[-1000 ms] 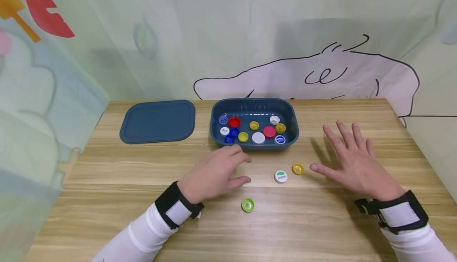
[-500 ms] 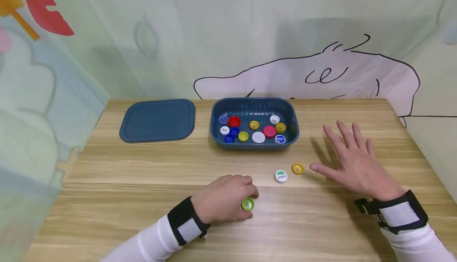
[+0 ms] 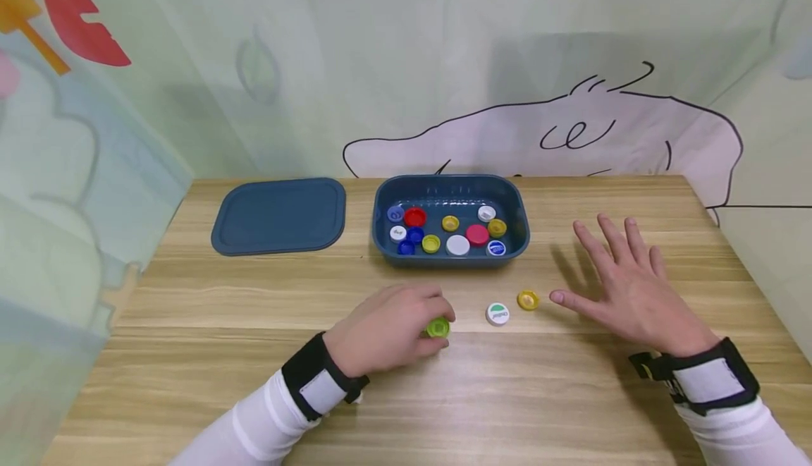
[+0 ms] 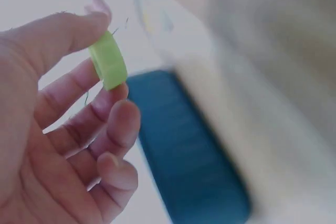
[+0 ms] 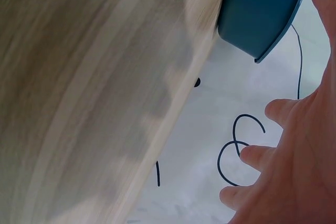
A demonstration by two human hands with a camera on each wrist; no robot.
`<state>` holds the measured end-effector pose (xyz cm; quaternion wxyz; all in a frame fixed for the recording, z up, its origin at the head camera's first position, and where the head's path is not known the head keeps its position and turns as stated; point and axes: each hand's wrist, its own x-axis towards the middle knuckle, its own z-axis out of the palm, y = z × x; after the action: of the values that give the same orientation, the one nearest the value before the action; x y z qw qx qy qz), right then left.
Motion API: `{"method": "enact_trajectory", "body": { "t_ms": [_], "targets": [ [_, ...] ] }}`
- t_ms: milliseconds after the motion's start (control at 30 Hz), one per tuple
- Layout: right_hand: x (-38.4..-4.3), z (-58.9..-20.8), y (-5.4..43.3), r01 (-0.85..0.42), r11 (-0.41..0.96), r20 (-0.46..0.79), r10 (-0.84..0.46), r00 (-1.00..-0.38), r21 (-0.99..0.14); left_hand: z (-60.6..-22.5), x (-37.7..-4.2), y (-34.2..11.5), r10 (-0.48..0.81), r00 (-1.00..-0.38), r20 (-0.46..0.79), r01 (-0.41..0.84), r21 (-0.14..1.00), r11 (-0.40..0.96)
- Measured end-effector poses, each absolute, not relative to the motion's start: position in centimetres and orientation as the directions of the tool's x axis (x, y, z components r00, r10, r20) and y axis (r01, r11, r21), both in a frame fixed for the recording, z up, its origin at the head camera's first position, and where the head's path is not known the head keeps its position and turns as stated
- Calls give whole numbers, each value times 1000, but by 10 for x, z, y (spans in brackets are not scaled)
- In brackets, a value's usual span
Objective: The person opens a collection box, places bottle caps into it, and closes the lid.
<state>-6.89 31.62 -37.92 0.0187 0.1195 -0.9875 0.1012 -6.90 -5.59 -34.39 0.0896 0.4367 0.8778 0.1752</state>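
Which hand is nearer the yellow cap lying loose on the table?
Right. The right hand is just right of the yellow cap, thumb toward it; the left hand is farther off, leftward, pinching the green cap.

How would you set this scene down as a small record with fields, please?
Left hand: pinches a green cap
Right hand: fingers spread, holding nothing, thumb near the loose yellow cap
Loose on the table: that yellow cap and a white cap with a green mark
Blue container: holds mixed-colour caps
Blue lid: flat on the table, left of the container
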Motion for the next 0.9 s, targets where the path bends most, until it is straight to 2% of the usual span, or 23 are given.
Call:
{"method": "enact_trajectory", "body": {
  "t_ms": [167,300,500,667,900],
  "targets": [
    [-69,-379,316,-239,951,60,-232,-971,-198,-326,-93,-69,728,-660,185,739,334,584],
    [-69,-379,315,-238,951,56,-232,-971,-198,-321,-113,-74,636,-728,257,685,320,655],
    [-68,-380,316,-240,950,57,-233,-971,-198,-325,-135,-62,565,-791,235,612,302,731],
    [-68,-381,316,-241,949,59,-234,-970,-203,-332,-150,-46,552,-809,201,587,247,771],
    [-68,-381,317,-240,950,61,-232,-971,-199,-339,-168,-33,512,-830,221,553,219,804]
  ]
}}
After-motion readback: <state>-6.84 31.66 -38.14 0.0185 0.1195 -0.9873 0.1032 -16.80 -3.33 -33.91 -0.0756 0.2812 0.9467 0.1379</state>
